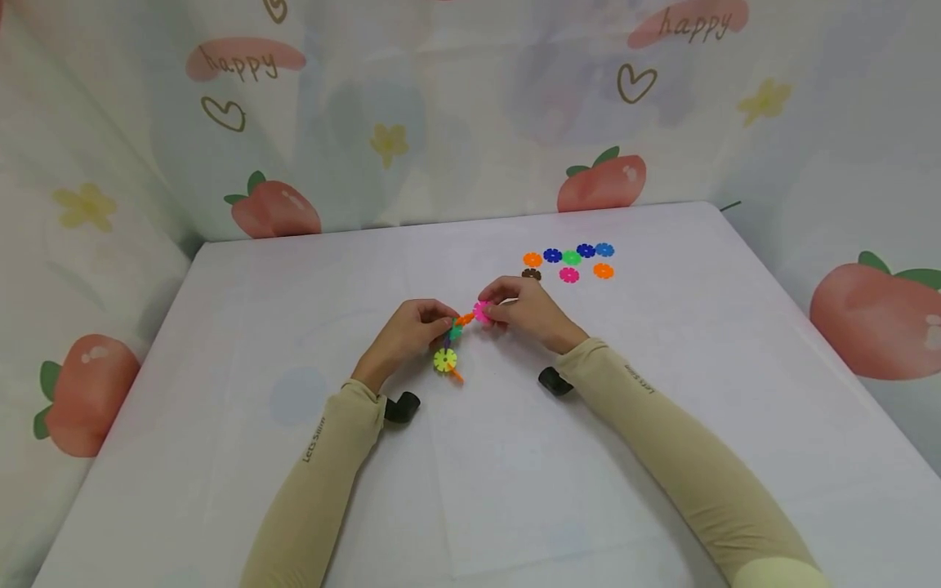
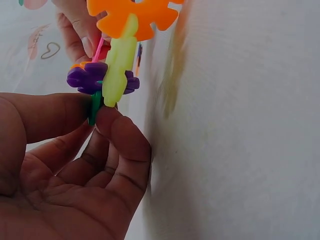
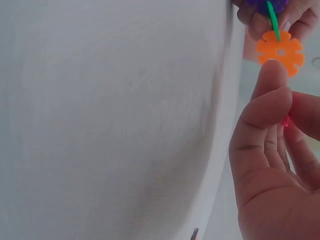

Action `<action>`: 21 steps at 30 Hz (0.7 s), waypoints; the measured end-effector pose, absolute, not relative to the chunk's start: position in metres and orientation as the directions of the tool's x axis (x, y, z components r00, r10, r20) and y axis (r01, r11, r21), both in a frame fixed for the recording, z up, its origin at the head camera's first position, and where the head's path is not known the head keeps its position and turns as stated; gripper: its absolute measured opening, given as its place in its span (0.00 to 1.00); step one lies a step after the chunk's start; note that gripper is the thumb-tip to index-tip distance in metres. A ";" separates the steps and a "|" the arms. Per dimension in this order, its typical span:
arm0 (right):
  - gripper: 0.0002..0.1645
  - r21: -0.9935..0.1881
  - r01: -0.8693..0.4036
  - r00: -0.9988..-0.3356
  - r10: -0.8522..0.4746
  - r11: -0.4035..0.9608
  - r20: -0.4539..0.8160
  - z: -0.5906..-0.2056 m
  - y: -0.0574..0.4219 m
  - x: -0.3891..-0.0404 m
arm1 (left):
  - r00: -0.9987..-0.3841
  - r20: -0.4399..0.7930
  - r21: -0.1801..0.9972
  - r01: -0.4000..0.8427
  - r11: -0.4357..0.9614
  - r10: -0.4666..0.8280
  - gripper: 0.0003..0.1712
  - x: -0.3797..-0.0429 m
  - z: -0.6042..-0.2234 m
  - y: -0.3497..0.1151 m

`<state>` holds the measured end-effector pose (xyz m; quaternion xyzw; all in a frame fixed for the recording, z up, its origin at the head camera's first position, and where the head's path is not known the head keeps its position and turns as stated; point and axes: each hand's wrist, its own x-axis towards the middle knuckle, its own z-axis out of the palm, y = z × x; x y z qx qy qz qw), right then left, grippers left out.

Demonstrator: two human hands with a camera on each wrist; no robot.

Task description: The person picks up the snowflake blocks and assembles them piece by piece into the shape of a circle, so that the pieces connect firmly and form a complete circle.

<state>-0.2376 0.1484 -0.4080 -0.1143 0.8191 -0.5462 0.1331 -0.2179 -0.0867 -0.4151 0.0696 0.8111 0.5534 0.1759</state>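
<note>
Thumb and index finger of my left hand (image 1: 412, 333) pinch a green snowflake-shaped plastic disc (image 2: 94, 110), part of a short chain of interlocked discs. A purple disc (image 2: 86, 79), a yellow disc (image 1: 444, 360) and an orange disc (image 2: 136, 24) hang on the near side of that grip. Toward the other hand, a second orange disc (image 3: 281, 50) is slotted on the green one. My right hand (image 1: 535, 312) pinches a pink disc (image 1: 481, 311) by its edge, right beside this orange disc. In the right wrist view the fingers mostly hide the pink disc.
Several loose discs lie behind the right hand, among them a brown disc (image 1: 531, 274), a pink one (image 1: 569, 275) and a light blue one (image 1: 604, 250). Black wrist pieces (image 1: 403, 407) stick out at both cuffs. A patterned curtain (image 1: 470, 122) borders the white table (image 1: 470, 490).
</note>
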 end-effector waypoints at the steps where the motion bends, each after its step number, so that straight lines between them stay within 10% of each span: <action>1: 0.12 -0.926 -0.040 -0.938 -0.333 0.375 -0.094 -0.408 0.147 -0.237 | -0.928 -0.207 0.923 -0.081 0.376 0.309 0.10 -0.218 -0.415 -0.087; 21: 0.09 -0.956 -0.032 -0.945 -0.322 0.291 -0.066 -0.408 0.134 -0.232 | -0.949 -0.202 0.933 -0.111 0.343 0.243 0.09 -0.215 -0.418 -0.080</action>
